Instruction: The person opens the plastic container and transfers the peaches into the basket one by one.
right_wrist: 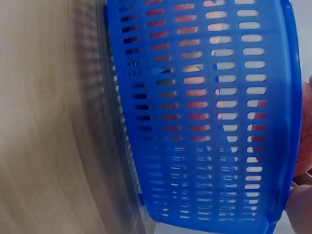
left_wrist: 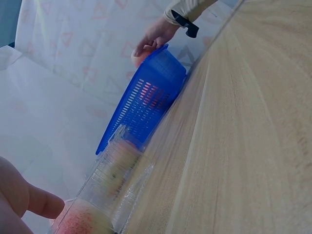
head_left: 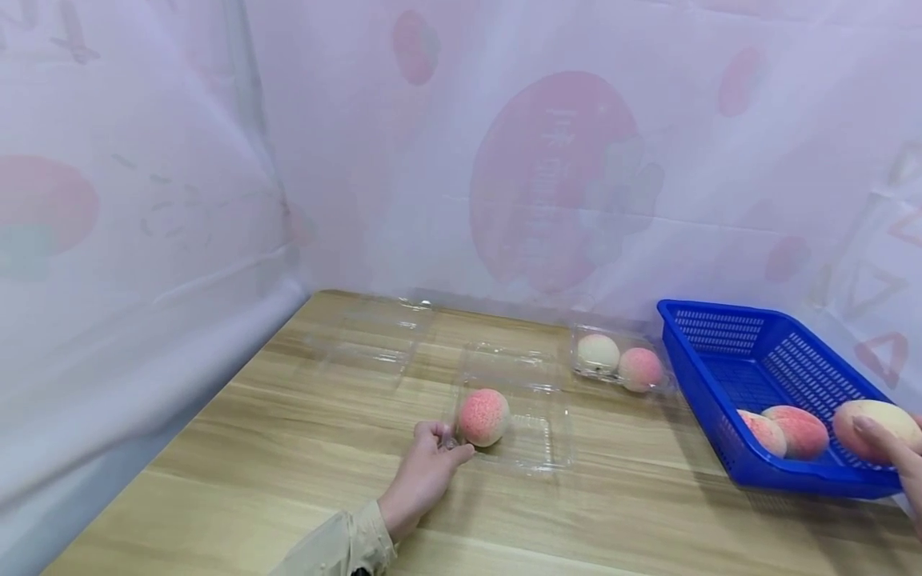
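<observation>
My left hand pinches the front left corner of an opened clear plastic clamshell box. Inside it, close to those fingers, sits one pink and cream peach. In the left wrist view the left thumb reaches to that peach. At the right edge of the head view, my right hand grips a pale peach over the front rim of a blue slotted basket. More peaches lie in the basket. The right wrist view shows mainly the basket's perforated wall, hiding most of that hand.
Behind the basket's left side, a clear box holds two peaches. Another clear plastic box lies at the back left of the wooden table. Printed white cloth walls the table's back and left.
</observation>
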Available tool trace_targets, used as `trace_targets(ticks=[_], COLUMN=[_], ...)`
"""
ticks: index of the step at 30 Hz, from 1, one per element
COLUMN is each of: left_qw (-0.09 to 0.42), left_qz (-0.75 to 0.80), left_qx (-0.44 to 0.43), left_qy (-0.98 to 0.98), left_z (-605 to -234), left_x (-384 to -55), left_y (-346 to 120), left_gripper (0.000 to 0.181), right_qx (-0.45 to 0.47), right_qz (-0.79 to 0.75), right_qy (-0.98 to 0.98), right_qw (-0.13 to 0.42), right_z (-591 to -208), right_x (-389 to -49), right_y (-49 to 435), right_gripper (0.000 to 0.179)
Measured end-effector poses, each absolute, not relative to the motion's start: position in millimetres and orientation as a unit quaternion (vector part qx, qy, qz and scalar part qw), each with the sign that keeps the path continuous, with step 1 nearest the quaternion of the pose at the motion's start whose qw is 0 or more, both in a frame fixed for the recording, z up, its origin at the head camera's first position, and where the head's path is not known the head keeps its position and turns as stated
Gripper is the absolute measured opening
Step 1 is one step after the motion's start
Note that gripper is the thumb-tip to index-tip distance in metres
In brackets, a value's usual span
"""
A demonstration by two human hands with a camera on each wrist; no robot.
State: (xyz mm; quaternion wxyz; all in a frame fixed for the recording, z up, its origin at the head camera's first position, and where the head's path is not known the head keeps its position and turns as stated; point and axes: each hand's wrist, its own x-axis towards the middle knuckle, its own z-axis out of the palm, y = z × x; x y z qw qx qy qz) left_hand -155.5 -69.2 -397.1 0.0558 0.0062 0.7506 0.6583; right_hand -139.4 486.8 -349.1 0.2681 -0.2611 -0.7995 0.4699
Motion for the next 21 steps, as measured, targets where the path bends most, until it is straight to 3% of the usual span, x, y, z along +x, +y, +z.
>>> trace_targets(ticks=[10, 14, 19, 21], left_qw=[0.059, 0.056, 0.055, 0.056], left_qz=[0.663, 0.664, 0.664, 0.663], left_qx=[0.007, 0.005, 0.003, 0.001], left_qy=[0.746, 0.746, 0.745, 0.746], left_z=[-395.6, -396.4, -397.7, -397.9], left_x=[-155.3, -155.0, -154.9, -155.0], left_y=[-70.0, -69.7, -69.0, -68.9], left_gripper=[0.041, 0.04, 0.04, 0.04], right_qx=[-0.208, -0.165, -0.14, -0.159], right_qz=[0.424, 0.409, 0.425, 0.419], right_qy=[-0.836, -0.849, -0.849, -0.851], right_qw=[0.28, 0.292, 0.281, 0.273], right_z=[-357.7, -364.8, -358.2, -352.8], right_x=[-146.3, -150.0, -143.3, -139.5], right_y=[518.5, 526.8, 515.1, 506.0], right_gripper=[0.033, 0.017, 0.028, 0.021])
